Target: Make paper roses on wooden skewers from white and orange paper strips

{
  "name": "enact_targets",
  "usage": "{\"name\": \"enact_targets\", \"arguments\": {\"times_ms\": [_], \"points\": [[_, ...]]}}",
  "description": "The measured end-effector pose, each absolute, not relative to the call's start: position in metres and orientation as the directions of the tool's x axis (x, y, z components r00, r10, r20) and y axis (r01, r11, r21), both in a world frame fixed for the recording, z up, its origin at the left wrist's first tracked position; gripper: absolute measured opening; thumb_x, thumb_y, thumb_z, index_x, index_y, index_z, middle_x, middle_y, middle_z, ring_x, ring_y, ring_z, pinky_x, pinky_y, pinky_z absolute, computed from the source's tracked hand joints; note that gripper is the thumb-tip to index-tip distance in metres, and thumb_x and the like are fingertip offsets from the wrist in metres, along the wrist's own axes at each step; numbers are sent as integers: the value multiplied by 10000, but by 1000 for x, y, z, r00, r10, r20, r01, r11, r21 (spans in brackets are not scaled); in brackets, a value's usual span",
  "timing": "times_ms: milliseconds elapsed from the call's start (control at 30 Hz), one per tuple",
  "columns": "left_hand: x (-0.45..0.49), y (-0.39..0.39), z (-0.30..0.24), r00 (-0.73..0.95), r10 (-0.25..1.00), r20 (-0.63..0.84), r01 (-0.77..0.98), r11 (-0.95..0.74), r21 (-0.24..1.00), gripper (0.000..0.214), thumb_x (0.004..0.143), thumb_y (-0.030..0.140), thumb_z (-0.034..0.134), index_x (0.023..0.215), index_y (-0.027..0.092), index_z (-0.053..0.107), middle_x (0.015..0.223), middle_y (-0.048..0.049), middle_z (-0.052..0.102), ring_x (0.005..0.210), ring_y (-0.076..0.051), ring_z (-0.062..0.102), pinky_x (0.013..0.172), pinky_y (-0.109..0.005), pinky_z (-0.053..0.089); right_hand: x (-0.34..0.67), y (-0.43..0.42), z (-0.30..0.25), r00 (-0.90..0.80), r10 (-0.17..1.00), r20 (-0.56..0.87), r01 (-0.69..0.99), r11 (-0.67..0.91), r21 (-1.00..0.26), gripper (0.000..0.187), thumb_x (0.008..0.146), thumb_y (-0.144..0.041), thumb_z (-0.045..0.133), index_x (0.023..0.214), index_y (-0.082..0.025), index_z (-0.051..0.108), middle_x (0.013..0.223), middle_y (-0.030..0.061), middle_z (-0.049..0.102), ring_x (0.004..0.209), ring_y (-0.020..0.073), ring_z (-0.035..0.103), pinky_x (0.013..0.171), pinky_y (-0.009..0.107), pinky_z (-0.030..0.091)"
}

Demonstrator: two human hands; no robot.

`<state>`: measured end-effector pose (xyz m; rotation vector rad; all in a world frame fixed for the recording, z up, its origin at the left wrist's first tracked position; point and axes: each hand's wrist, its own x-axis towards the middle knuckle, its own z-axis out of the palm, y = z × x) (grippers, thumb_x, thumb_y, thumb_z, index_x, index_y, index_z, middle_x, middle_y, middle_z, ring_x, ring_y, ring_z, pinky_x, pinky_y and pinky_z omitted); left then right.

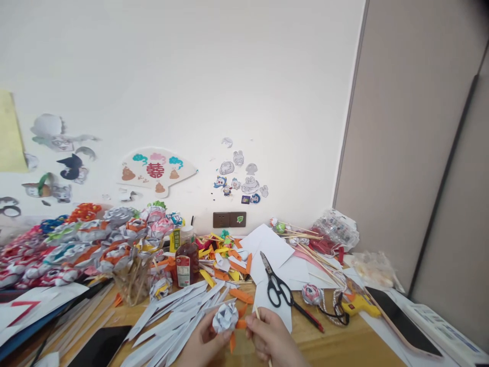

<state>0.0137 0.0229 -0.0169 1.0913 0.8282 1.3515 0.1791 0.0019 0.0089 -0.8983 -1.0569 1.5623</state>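
Note:
Both my hands are low at the bottom edge of the view, close together over the wooden table (336, 346). My left hand (204, 342) pinches a small rolled paper flower (225, 317), white and grey with orange paper strips below it. My right hand (269, 339) is closed around a thin wooden stick (256, 312) that points up toward the flower. Several long white paper strips (179, 318) lie just left of my hands.
Black scissors (278, 288) lie on white sheets behind my right hand. A heap of finished paper flowers (80, 239) fills the left. A bottle (186, 262), coloured scraps, skewers (305, 237), a yellow glue gun (359, 305) and two phones (403, 322) crowd the table.

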Motion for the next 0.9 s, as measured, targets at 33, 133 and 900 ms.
{"name": "enact_targets", "arguments": {"times_ms": [33, 133, 900], "points": [[14, 22, -15, 123, 987, 101, -352, -51, 934, 484, 486, 438, 864, 882, 195, 727, 900, -96, 740, 925, -318, 636, 851, -393, 457, 179, 1, 10, -222, 974, -41, -330, -114, -937, 484, 596, -594, 764, 633, -178, 520, 391, -125, 343, 339, 22, 138, 356, 174, 127], [14, 15, -6, 267, 964, 17, -427, 102, 898, 455, 520, 425, 852, 892, 198, 724, 818, -80, 720, 839, -291, 651, 801, -385, 470, 178, -2, 15, -232, 972, -27, -364, -112, -925, 480, 599, -591, 761, 629, -178, 519, 410, -120, 351, 345, 20, 137, 359, 176, 115], [-24, 49, -21, 34, 948, 316, 116, -318, 941, 525, 587, 362, 772, 1072, 192, 667, 1168, -143, 693, 1124, -376, 592, 971, -496, 458, 244, 45, 11, 368, 930, -5, -518, 200, -832, 429, 510, -376, 745, 840, -179, 556, 554, -73, 495, 377, 36, 299, 386, 165, 242]]}}
